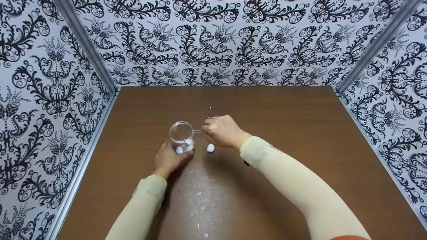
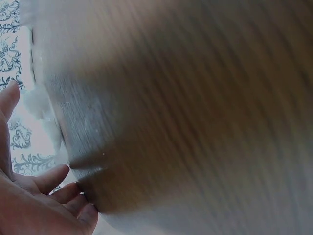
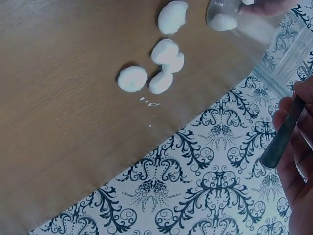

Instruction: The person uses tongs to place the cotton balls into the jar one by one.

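A clear jar (image 1: 181,132) with white cotton balls (image 1: 189,146) inside stands on the table. My left hand (image 1: 168,158) holds it low, thumb and fingers around its side; the left wrist view shows the fingers (image 2: 51,181) at the table surface. My right hand (image 1: 222,130) pinches a pair of metal tweezers (image 3: 283,132), whose thin prongs (image 1: 196,131) point left over the jar's mouth. Nothing shows between the prongs. Below the right hand lies a loose cotton ball (image 1: 210,148); in the right wrist view several cotton balls (image 3: 132,79) lie together, the others hidden behind that hand in the head view.
Tiny white bits (image 3: 149,102) lie near the loose cotton balls, and one small speck (image 1: 210,107) is farther back. The brown wooden table (image 1: 283,116) is enclosed at the back and sides by black-and-white patterned panels (image 1: 220,43) with grey metal posts (image 1: 90,46).
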Tool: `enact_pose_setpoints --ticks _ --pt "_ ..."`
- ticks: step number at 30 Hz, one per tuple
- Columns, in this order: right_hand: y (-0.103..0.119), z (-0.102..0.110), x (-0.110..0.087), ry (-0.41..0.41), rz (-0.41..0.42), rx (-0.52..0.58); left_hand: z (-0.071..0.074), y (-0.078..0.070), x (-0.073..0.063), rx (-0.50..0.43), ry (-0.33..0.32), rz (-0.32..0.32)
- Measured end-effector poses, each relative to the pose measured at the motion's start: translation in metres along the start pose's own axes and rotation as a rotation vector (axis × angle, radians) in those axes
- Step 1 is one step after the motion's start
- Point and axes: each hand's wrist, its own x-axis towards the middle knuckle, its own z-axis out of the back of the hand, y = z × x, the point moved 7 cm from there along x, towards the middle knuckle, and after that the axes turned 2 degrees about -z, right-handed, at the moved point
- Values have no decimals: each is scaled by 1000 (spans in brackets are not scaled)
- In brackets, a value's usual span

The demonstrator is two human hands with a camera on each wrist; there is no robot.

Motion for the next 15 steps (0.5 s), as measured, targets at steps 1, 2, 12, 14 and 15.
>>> enact_pose_setpoints --ticks 1,2,12,14,15 --pt "-1 1 -1 -1 0 -1 0 0 0 0 -2 -2" --pt "-2 1 -2 -1 -2 0 0 1 1 -1 -3 -2" --pt "-32 7 -32 -2 -73 -4 -1 1 0 3 8 -6" --pt "-40 6 -43 5 -90 -6 -2 1 0 8 15 -7" --pt "-43 5 -48 9 -99 -7 -3 3 1 12 19 -9"
